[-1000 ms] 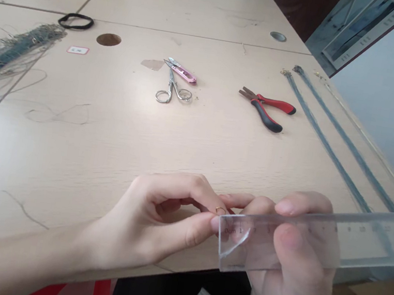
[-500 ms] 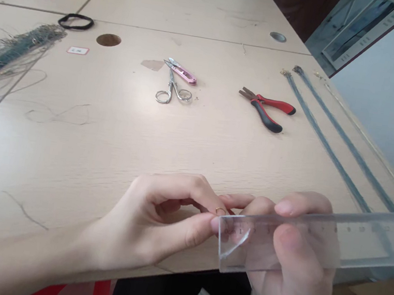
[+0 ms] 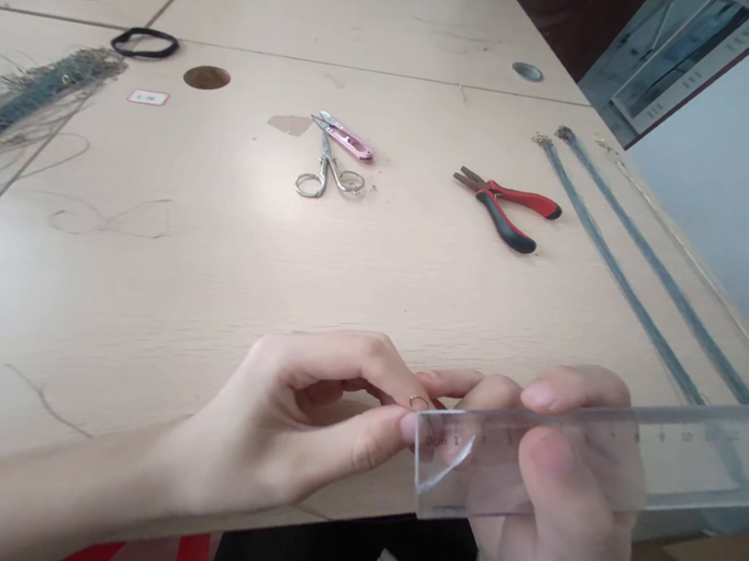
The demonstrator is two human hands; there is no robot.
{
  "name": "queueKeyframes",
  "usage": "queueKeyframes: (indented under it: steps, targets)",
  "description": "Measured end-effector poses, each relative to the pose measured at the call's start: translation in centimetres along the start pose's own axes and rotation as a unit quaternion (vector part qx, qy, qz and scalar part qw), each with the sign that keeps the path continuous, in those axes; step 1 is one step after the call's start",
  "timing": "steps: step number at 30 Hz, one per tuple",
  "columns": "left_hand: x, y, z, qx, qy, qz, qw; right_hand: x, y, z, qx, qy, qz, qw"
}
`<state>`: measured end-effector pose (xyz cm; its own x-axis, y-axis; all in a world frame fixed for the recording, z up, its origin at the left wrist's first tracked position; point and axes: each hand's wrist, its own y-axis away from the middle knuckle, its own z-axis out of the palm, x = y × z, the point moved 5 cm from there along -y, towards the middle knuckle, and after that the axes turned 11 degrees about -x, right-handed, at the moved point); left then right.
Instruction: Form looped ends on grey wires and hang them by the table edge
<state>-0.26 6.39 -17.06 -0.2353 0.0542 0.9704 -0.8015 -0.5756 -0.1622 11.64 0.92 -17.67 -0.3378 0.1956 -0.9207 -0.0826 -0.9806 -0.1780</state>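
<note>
Between the thumb and forefinger of my left hand is a small gold ring, pinched right at the zero end of a clear ruler. My right hand grips that ruler, thumb in front and other fingers around and behind it. The ruler's printed centimetre marks face me, and it runs off past the right edge. Some of my right fingers show blurred through the plastic, near my left fingertips. Whether anything hangs from the ring is hidden by my fingers.
Pliers with red and black handles, silver scissors and pink thread snips lie on the table. Blue-grey strand bundles lie at right, a tangled bundle at left. A black band rests near a cable hole.
</note>
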Motion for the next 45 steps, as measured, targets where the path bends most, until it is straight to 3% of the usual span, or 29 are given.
queueKeyframes:
  steps: [11, 17, 20, 22, 25, 27, 31, 34, 37, 45]
  targets:
    - [0.1, 0.2, 0.0, -0.004, 0.004, -0.001, 1.0, 0.0, 0.1, -0.3, -0.032, 0.004, 0.015, 0.999]
    - [-0.3, -0.1, -0.2, 0.0, 0.005, -0.019, 1.0, 0.0, 0.1, 0.2, 0.027, -0.021, -0.016, 0.999]
    - [-0.6, -0.2, -1.3, 0.05, -0.018, -0.055, 0.997, -0.1, 0.1, 0.2, 0.045, -0.001, -0.027, 0.999]
    - [-0.4, -0.2, -2.6, 0.11, -0.057, -0.067, 0.99, -0.4, 0.1, 0.0, 0.021, 0.021, -0.031, 0.999]
    - [0.2, -0.2, -4.3, 0.186, -0.074, -0.062, 0.978, -0.8, -0.2, -1.2, -0.013, 0.094, 0.042, 0.995]
    - [0.3, -0.3, -4.9, 0.215, -0.037, -0.06, 0.974, -1.2, -0.9, -2.6, -0.032, 0.2, 0.136, 0.97]
    - [0.2, -0.5, -5.2, 0.232, 0.013, -0.061, 0.971, -3.0, -3.4, -4.4, -0.146, 0.421, 0.262, 0.856]
    - [0.2, -0.7, -5.1, 0.229, 0.008, -0.046, 0.972, -3.5, -5.6, -5.0, -0.199, 0.485, 0.317, 0.79]
    - [0.1, -0.7, -5.0, 0.226, 0.001, -0.036, 0.973, -2.9, -7.8, -4.6, -0.229, 0.516, 0.32, 0.761]
    - [0.3, -0.5, -5.4, 0.226, -0.036, -0.019, 0.973, 0.4, -12.7, -1.5, -0.255, 0.586, 0.279, 0.717]
